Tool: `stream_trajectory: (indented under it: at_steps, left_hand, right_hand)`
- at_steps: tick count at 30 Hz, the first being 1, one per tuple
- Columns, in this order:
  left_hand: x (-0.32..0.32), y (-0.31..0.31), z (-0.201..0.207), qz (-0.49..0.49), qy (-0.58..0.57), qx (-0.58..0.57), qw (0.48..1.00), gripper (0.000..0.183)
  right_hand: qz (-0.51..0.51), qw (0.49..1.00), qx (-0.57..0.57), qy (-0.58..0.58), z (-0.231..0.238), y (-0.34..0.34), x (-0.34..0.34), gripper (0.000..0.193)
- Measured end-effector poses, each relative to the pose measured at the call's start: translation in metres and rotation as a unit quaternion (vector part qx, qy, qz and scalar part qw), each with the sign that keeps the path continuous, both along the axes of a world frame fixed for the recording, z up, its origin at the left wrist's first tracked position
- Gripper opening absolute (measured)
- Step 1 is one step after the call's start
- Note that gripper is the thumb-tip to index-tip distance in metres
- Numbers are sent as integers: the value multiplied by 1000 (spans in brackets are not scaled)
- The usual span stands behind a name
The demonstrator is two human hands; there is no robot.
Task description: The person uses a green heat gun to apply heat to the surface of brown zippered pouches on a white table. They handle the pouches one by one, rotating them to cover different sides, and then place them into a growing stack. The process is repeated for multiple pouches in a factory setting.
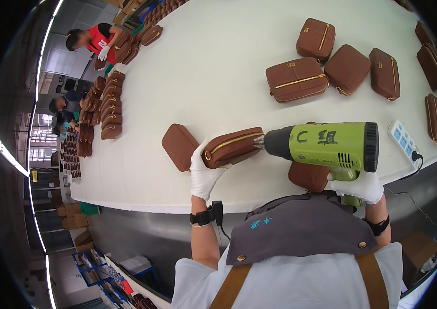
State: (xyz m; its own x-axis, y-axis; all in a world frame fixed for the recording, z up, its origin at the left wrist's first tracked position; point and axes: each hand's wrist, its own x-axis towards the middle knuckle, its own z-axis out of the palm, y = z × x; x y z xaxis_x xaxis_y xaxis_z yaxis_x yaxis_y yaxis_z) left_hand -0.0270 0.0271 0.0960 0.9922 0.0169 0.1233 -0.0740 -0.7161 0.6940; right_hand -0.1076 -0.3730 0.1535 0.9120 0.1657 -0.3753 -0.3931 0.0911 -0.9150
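Note:
My left hand (205, 172), in a white glove, grips one end of a brown bag (236, 148) with a gold zipper along its top. My gloved right hand (364, 186) is wrapped round the handle of a green heat gun (326, 146). The gun's black nozzle points left, its metal tip right by the bag's far end; whether they touch I cannot tell. Just left of the held bag lies another brown bag (179, 147). Beneath the heat gun a further brown bag (307, 176) is partly hidden.
Several brown bags (297, 80) lie on the white table (203, 77) at the far right, with more along its right edge. A power strip (404, 143) with a plug and cable sits at right. Bag rows (111, 105) line the left edge, near two other people.

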Motion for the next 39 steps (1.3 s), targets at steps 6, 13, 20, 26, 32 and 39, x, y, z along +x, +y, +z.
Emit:
stream_trajectory:
  at_steps: [6, 13, 20, 26, 32, 39]
  left_hand:
    - [-7, 7, -5, -12, -1, -13, 1000, 96]
    - [4, -28, 6, 145, 45, -88, 985, 72]
    - [11, -66, 15, 150, -25, -52, 987, 62]
    - [10, -64, 26, -33, -127, 126, 983, 44]
    - [10, -54, 28, -69, -119, 69, 988, 29]
    - [-2, -46, 23, -93, -117, 55, 987, 31]
  right_hand:
    - [-17, 999, 20, 28, -3, -5, -3, 59]
    - [-26, 999, 35, -6, -1, 6, -1, 55]
    - [-45, 999, 0, 5, -5, -4, -9, 56]
    - [-80, 996, 0, 36, -10, -13, -13, 57]
    - [-89, 996, 2, 29, -13, -15, -14, 57]
    - [-87, 995, 21, 46, -11, -14, -10, 57]
